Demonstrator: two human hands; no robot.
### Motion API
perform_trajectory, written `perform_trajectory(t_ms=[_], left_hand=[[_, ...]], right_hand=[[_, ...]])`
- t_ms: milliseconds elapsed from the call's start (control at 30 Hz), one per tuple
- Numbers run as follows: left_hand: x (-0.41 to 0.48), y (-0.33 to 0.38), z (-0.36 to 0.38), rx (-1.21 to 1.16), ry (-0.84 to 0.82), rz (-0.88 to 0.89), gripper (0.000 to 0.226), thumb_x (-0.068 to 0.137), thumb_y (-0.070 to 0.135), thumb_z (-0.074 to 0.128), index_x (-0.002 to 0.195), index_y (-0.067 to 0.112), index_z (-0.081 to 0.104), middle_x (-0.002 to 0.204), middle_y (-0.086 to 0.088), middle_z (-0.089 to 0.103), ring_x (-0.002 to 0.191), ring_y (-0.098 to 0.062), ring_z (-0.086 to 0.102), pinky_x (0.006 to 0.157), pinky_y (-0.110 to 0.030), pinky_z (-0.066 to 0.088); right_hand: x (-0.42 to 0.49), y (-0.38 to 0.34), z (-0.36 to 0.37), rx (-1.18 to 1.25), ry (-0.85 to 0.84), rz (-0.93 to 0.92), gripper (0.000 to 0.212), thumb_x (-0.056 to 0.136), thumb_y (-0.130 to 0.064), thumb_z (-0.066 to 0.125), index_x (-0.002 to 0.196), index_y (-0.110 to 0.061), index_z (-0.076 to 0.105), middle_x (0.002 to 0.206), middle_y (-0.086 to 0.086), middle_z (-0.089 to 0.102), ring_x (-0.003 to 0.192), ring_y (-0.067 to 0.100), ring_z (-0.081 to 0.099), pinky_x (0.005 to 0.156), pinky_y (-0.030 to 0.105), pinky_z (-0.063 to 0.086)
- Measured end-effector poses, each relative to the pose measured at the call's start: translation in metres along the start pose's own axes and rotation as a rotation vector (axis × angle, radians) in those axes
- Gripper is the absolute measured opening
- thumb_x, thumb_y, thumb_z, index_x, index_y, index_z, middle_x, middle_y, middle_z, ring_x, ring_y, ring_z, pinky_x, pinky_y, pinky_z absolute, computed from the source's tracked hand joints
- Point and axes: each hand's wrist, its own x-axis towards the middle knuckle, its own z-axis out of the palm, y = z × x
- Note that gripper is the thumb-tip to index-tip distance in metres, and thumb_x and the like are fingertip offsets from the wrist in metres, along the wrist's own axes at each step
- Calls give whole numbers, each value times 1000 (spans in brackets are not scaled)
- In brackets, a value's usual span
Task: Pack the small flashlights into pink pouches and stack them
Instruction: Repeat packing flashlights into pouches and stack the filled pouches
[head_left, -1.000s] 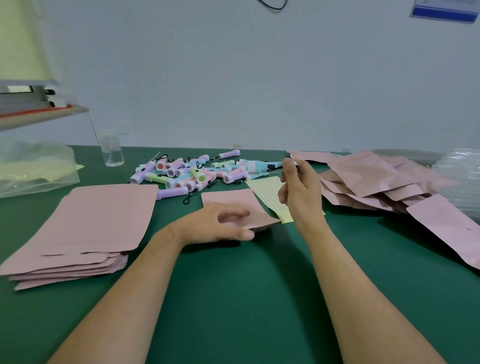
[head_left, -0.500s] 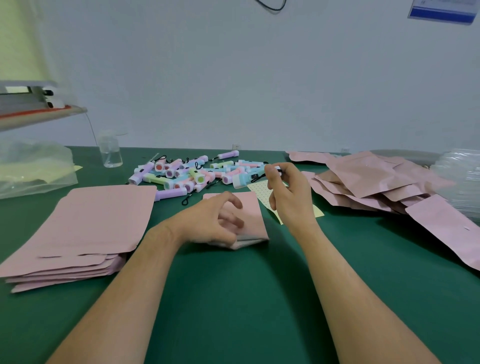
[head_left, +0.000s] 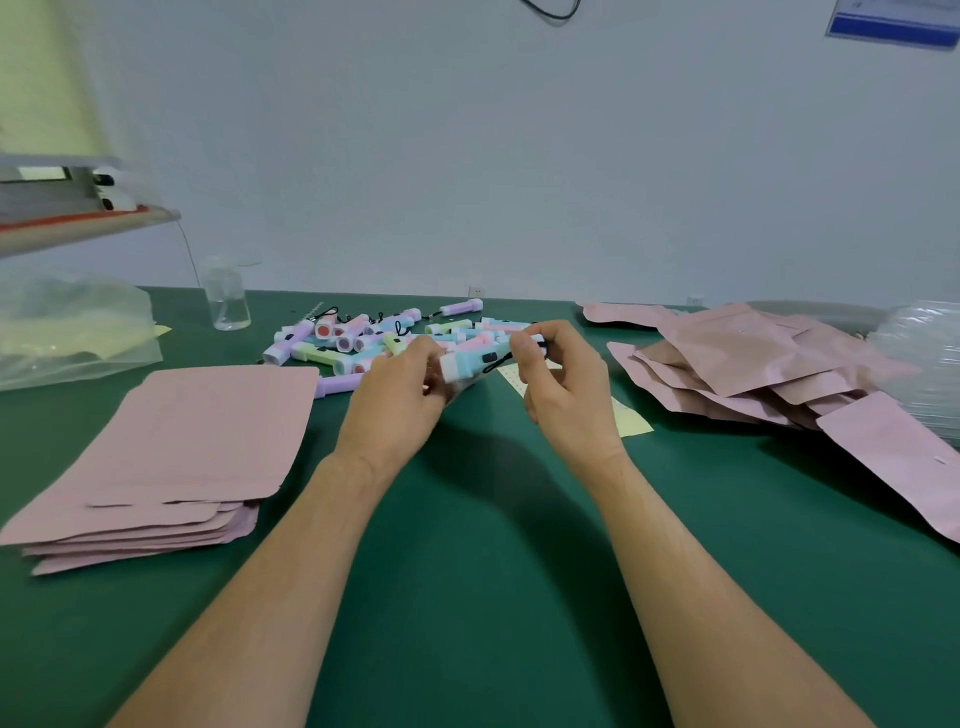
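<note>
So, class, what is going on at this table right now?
A person is bagging items. The right hand pinches a blue flashlight by its tail, its head aimed at the left hand, which seems to hold a pink pouch, mostly hidden. More flashlights lie heaped behind; flat pouches are stacked at the left, a loose pile lies at the right.

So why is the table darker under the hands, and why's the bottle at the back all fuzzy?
Head view: the left hand and right hand block light from above, so a soft shadow falls on the table. Same view: the bottle is see-through, far back and slightly blurred, and the pouch in the left hand looks smeared too.
</note>
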Motion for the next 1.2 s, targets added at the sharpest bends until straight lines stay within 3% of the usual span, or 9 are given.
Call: perform_trajectory(t_ms=[200, 300, 467, 567, 733, 867, 967, 1100, 1200], left_hand=[[2, -5, -2, -161, 157, -104, 39, 88, -4, 62, 71, 30, 65, 82, 20, 71, 87, 3, 67, 71, -23, 51], [1, -4, -1, -144, 134, -107, 42, 87, -4, 63, 70, 34, 69, 83, 21, 73, 91, 0, 68, 75, -20, 52], [-4, 3, -1, -94, 111, -31, 24, 88, 9, 76, 96, 31, 76, 97, 14, 76, 96, -13, 71, 84, -37, 60], [-5, 6, -1, -31, 112, 33, 34, 91, 0, 64, 103, 31, 73, 106, 14, 76, 100, -15, 70, 87, -39, 59], [-9, 9, 4, 41, 82, 104, 28, 104, 16, 55, 128, 31, 57, 109, 7, 79, 89, -23, 69, 81, -46, 58], [-7, 11, 1, 14, 115, 142, 28, 106, 21, 56, 129, 29, 69, 97, 6, 79, 90, -22, 71, 88, -44, 57], [-5, 11, -1, 48, 123, 132, 32, 106, 22, 56, 133, 31, 71, 93, 5, 78, 87, -23, 67, 86, -43, 56], [-8, 8, 2, 87, 85, 107, 34, 106, 23, 55, 135, 35, 71, 102, 6, 79, 93, -24, 66, 87, -42, 56], [-6, 7, 3, 29, 57, 79, 32, 106, 23, 57, 131, 33, 74, 103, 5, 79, 94, -22, 68, 87, -42, 57]], right_hand=[[-2, 8, 0, -51, -6, 5, 12, 103, -30, 60, 93, -23, 62, 69, -18, 55, 56, 7, 42, 54, 22, 36], [-3, 10, -3, -115, -9, -23, 9, 103, -33, 60, 94, -30, 62, 71, -18, 58, 55, 13, 40, 52, 21, 35], [-3, 9, 0, -99, 7, -73, 9, 101, -37, 62, 95, -30, 62, 76, -17, 63, 58, 22, 51, 51, 27, 40], [-4, 16, -3, -354, -50, -176, 13, 103, -37, 60, 99, -24, 60, 74, -10, 64, 46, 14, 44, 51, 31, 36], [-4, 16, -8, -664, -25, -289, 18, 103, -38, 59, 104, -19, 59, 78, -20, 60, 61, -2, 52, 52, 27, 31], [-5, 6, -2, -712, 34, -431, 21, 103, -35, 60, 107, -14, 62, 90, -10, 70, 59, 15, 52, 50, 35, 44], [-6, 2, -2, -828, -43, -488, 25, 102, -35, 62, 107, -11, 64, 87, -2, 72, 61, 32, 60, 49, 39, 47], [-4, 2, -4, -849, -208, -470, 24, 102, -39, 59, 98, -15, 58, 76, -5, 64, 65, 29, 58, 54, 42, 48], [-5, -2, -4, -794, -179, -523, 24, 101, -38, 61, 93, -16, 57, 70, -6, 61, 59, 26, 54, 50, 41, 45]])
